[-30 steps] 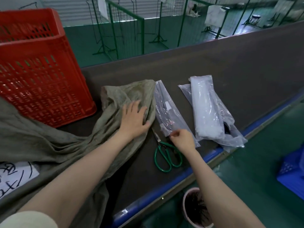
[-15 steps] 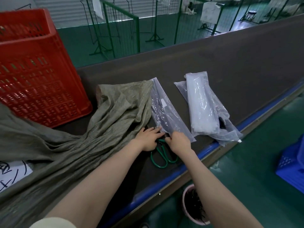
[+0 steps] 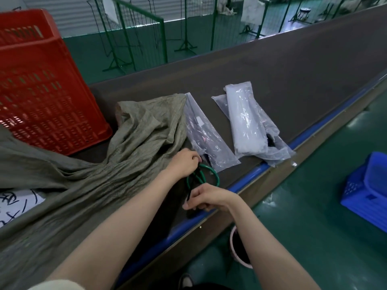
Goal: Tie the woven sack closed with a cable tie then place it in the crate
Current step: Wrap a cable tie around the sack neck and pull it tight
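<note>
Green scissors (image 3: 201, 178), curled hands (image 3: 184, 164) touching

On the surface (image 3: 272, 65) the crate (image 3: 41, 97) stands far left, at the back. The sack (image 3: 104, 168) sprawls before and right of it, one end reaching a bag (image 3: 207, 141) just to its right. A second bag (image 3: 249, 124) lies right of that, apart from it, its near end at the surface's front edge. Scissors (image 3: 201, 176) lie before the first bag, between the left hand (image 3: 184, 162) behind them and the right hand (image 3: 205, 197) at the front edge. On the floor, a bucket (image 3: 236, 248) sits below that edge and a bin (image 3: 368, 187) far right.
</note>
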Available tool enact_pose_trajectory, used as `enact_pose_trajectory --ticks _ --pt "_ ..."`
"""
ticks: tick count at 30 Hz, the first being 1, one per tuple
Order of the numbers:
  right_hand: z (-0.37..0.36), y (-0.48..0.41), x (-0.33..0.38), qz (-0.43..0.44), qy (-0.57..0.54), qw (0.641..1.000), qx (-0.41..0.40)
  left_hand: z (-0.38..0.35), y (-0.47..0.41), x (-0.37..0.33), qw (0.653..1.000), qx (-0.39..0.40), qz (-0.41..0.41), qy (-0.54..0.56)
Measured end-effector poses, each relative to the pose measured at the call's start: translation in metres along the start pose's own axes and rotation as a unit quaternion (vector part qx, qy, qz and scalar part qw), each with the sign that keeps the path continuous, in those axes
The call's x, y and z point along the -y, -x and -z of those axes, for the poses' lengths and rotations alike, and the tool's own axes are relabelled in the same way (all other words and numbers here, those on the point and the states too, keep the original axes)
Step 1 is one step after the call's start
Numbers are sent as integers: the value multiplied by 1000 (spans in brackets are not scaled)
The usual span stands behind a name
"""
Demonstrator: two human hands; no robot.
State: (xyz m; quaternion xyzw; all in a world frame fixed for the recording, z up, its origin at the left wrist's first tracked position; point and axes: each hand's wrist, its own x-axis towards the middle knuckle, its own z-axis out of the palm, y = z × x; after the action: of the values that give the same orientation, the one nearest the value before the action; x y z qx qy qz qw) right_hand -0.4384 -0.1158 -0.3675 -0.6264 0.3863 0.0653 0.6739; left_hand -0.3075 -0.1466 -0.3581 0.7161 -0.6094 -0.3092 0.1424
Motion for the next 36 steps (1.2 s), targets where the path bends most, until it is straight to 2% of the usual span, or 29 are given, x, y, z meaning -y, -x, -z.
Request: enact_pose_trajectory --ticks 1,3,5,7,9,12,13,14,15,16,18,19,20,21,24,26,28,30,33,36 --pt "-2 -2 1 3 0 1000 13 1 7 -2 999 5 33 41" --pt "-8 -6 3 13 18 999 48 4 23 2 980 83 101 153" --pt "-14 -9 4 25 49 995 85 12 35 11 959 132 123 220" --pt "-15 -12 4 36 11 992 117 23 43 20 942 154 135 267" --pt "-14 -15 7 30 -136 986 90 33 53 25 946 162 147 241" --pt "-15 -30 20 16 -389 920 -32 51 73 24 955 210 162 131" --pt "-15 -35 24 14 -423 903 -71 56 77 23 956 222 167 96" --pt "-19 -42 29 6 -422 902 -93 62 83 25 964 201 168 47" --pt "-24 -45 33 -9 -403 910 -98 68 87 24 976 145 158 -18" --pt "-29 -49 35 -28 -369 925 -91 74 90 23 985 53 142 -83" --pt "-41 -56 34 -81 -280 953 -76 85 98 26 973 -133 114 -148" --pt "-45 -57 32 -113 -237 962 -73 90 100 28 965 -174 107 -163" --pt "-49 -59 30 -143 -192 969 -66 94 102 31 960 -167 117 -190" --pt "-54 -61 29 -170 -149 973 -51 97 104 37 958 -127 142 -214" --pt "-64 -63 28 -212 -80 974 3 87 99 65 940 28 249 -234" --pt "-70 -65 29 -217 -50 975 24 74 92 83 923 66 288 -246" --pt "-74 -66 31 -220 -18 974 42 69 87 90 911 51 311 -266" --pt "-76 -65 32 -227 15 972 65 71 83 96 913 -11 317 -255" --pt "-79 -65 33 -238 52 965 93 86 82 105 928 -98 326 -153" --pt "-84 -69 38 -237 77 963 98 107 89 111 930 -130 339 -60"
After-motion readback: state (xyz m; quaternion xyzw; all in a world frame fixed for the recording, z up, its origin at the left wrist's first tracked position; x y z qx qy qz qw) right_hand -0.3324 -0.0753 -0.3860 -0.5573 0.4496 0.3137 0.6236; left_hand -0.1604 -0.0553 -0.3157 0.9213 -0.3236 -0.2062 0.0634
